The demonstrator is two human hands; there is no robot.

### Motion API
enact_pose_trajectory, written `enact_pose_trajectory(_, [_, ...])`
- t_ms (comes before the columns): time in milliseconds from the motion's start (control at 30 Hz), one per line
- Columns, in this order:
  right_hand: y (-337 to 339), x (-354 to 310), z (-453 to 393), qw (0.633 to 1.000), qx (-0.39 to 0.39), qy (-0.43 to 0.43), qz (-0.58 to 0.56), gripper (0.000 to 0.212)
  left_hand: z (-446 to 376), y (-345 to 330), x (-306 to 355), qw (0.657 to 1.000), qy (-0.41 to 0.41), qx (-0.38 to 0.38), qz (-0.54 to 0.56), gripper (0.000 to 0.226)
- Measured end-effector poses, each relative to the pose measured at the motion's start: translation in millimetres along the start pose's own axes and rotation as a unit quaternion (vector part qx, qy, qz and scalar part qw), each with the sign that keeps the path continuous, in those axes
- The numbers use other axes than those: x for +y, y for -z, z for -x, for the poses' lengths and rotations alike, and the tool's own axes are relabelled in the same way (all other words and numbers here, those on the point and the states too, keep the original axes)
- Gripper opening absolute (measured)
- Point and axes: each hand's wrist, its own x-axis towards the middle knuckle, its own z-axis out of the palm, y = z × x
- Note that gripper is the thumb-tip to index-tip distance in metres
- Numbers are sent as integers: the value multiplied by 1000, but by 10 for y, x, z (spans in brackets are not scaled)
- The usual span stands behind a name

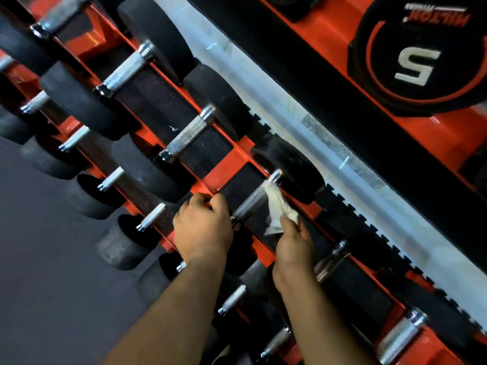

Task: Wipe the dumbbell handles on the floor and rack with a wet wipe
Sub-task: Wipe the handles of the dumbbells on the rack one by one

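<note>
Black dumbbells with knurled steel handles lie in rows on an orange rack point(232, 160). One dumbbell handle point(250, 204) sits between my hands on the top row. My right hand point(292, 246) pinches a crumpled white wet wipe point(278, 206), which touches the far end of that handle near its black head point(292, 169). My left hand point(203, 225) curls over the near head of the same dumbbell and hides most of it. Other handles point(187, 139) lie further along the same row.
A lower row of smaller dumbbells point(110, 180) runs along the left, above grey rubber floor point(52, 272). A black weight plate marked 5 point(419, 64) hangs on an orange frame at the top right. A pale strip of floor point(290, 106) runs behind the rack.
</note>
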Motion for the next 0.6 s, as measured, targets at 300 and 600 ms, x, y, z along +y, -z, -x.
enact_pose_trajectory(300, [28,141,-217,990,108,-86,16,33,-21,-20,-15,1000,15,4,4,44])
enact_pose_trajectory(600, [-321,-214,-158,984,-68,-133,-93,29,-21,-15,-7,1000,14,2,0,40])
